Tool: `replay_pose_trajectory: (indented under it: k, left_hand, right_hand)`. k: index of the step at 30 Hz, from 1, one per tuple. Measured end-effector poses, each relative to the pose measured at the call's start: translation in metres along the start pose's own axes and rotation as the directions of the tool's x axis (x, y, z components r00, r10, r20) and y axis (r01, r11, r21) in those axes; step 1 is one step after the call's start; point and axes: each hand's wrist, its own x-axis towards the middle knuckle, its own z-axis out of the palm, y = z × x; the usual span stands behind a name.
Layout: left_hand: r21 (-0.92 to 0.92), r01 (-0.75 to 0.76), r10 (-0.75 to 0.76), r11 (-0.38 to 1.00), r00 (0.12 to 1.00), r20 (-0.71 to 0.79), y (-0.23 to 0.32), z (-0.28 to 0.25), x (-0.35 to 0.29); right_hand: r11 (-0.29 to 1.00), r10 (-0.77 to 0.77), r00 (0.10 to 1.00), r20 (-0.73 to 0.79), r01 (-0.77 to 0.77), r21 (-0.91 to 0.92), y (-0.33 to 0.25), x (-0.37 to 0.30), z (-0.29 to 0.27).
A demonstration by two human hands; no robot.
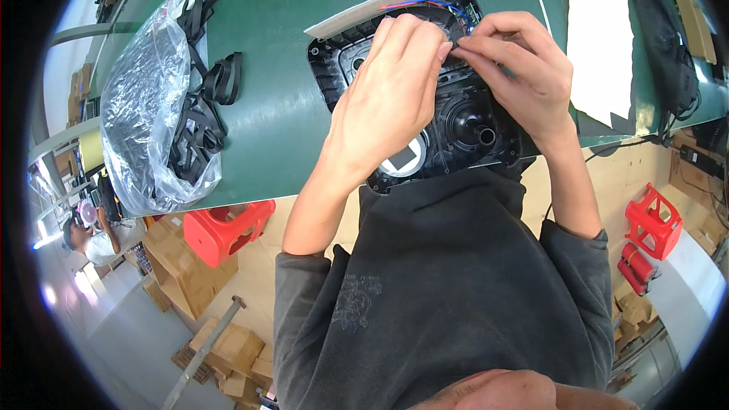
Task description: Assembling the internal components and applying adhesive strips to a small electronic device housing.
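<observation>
A black plastic housing [493, 118] lies with its inside up at the table's near edge. It has round moulded parts and a white ring [405, 163] with a pale rectangle inside. Red and blue wires [433, 4] run along its far side, close to a small green circuit board [472, 14]. Above the housing my left hand [395, 87] is closed, its thumb and fingers pinched together. Opposite it, the fingertips of my right hand [520, 68] pinch too, almost touching the left thumb. A small dark piece shows between the fingertips, too small to name.
A flat grey strip [380, 6] rests along the housing's far edge on the green table [266, 38]. Black straps [201, 140] spill from a clear plastic bag [144, 106] at left. White sheet [600, 38] and black bag [668, 53] lie right. Red stools [220, 235] stand below.
</observation>
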Motion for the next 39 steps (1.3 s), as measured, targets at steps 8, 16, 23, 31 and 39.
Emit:
replay_pose_trajectory:
  k: [8, 16, 23, 31, 39]
  left_hand:
    - [0.061, -0.027, 0.028, 0.998, 0.999, -0.017, -0.002, 0.003, 0.001]
    - [0.044, -0.009, 0.011, 0.999, 1.000, -0.027, -0.001, 0.003, 0.000]
    - [0.036, -0.009, 0.010, 0.999, 1.000, -0.011, -0.001, 0.004, 0.001]
    - [0.028, -0.082, 0.083, 0.996, 0.996, -0.035, 0.000, 0.000, 0.003]
    - [0.114, -0.128, 0.134, 0.985, 0.990, -0.045, 0.003, 0.000, 0.002]
  right_hand:
    - [0.997, 0.075, 0.951, 0.300, -0.074, -0.014, -0.003, 0.022, -0.016]
    - [0.979, 0.002, 0.827, 0.562, -0.116, 0.168, 0.018, 0.033, -0.025]
    - [0.996, 0.019, 0.849, 0.528, -0.064, 0.067, 0.006, 0.034, -0.022]
    - [0.973, 0.043, 0.836, 0.547, -0.158, 0.166, 0.017, 0.034, -0.040]
    - [0.962, 0.075, 0.839, 0.539, -0.204, 0.182, 0.018, 0.030, -0.046]
